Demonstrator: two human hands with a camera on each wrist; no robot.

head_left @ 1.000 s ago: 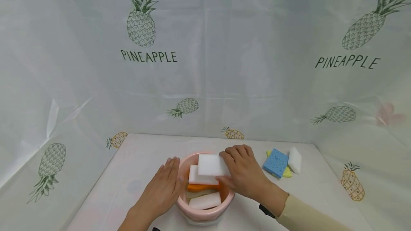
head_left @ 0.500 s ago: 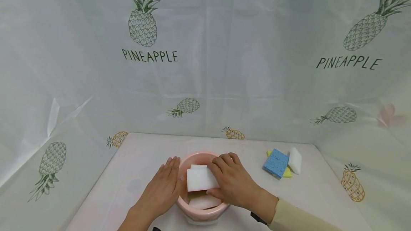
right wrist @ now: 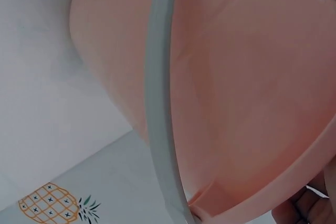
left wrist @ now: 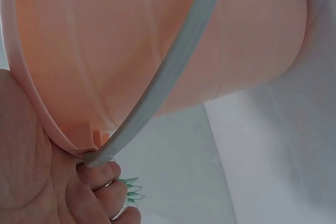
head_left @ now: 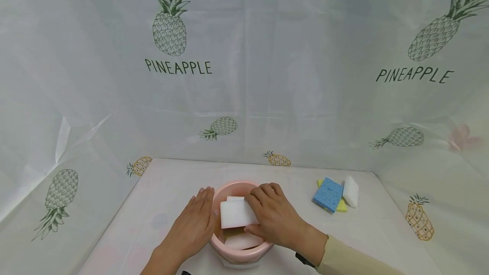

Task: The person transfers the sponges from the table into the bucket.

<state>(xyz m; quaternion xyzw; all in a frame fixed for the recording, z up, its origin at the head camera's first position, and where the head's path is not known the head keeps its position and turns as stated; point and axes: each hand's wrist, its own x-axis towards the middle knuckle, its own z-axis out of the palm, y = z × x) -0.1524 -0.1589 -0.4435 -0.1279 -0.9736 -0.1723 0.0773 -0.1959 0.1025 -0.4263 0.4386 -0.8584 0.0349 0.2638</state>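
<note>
A pink bucket (head_left: 242,256) stands before me with several sponges inside. My right hand (head_left: 276,220) reaches over its right side and pinches a white sponge (head_left: 237,214) between thumb and fingers, within the mouth of the bucket. Under and around that one lie other pale sponges (head_left: 243,241), partly covered. My left hand (head_left: 191,226) rests on the left rim with straight fingers. The left wrist view shows the palm (left wrist: 31,177) touching the rim beside the grey handle (left wrist: 157,93). In the right wrist view only some fingers (right wrist: 310,208) show beyond the rim; the sponge is hidden there.
To the right on the white-covered table (head_left: 290,241) lie a blue sponge (head_left: 328,194), a yellow piece (head_left: 342,206) under it and a white sponge (head_left: 350,191). A pineapple-print sheet (head_left: 305,75) hangs behind and along the sides.
My right hand has carried the white sponge left, toward me and lower into the bucket, covering the orange one; it barely moved in the last half second. My left hand has stayed put.
</note>
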